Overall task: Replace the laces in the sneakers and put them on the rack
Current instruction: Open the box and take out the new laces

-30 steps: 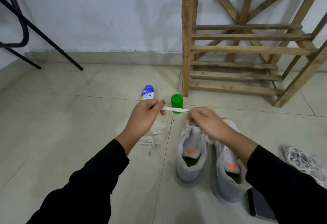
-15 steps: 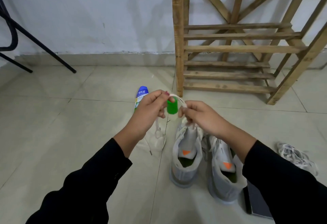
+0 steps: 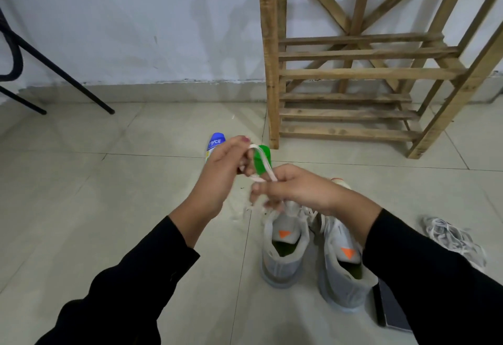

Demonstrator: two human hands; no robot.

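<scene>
The hands have closed in since a second ago: left hand [image 3: 217, 178] and right hand [image 3: 295, 189] each pinch the white lace [image 3: 265, 166], looped between them above the sneakers [image 3: 283, 260]. The rack [image 3: 272, 72] stands just beyond; tiled floor [image 3: 109, 208] opens leftward.

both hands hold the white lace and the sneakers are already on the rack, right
Not quite: the head view shows the sneakers on the floor before the rack, not on it. The left hand and right hand do hold the lace.

Left hand [image 3: 217, 178] raised, fingers [image 3: 239, 143] pinching lace [image 3: 266, 167], right hand [image 3: 295, 192] just beside, gripping it too
</scene>
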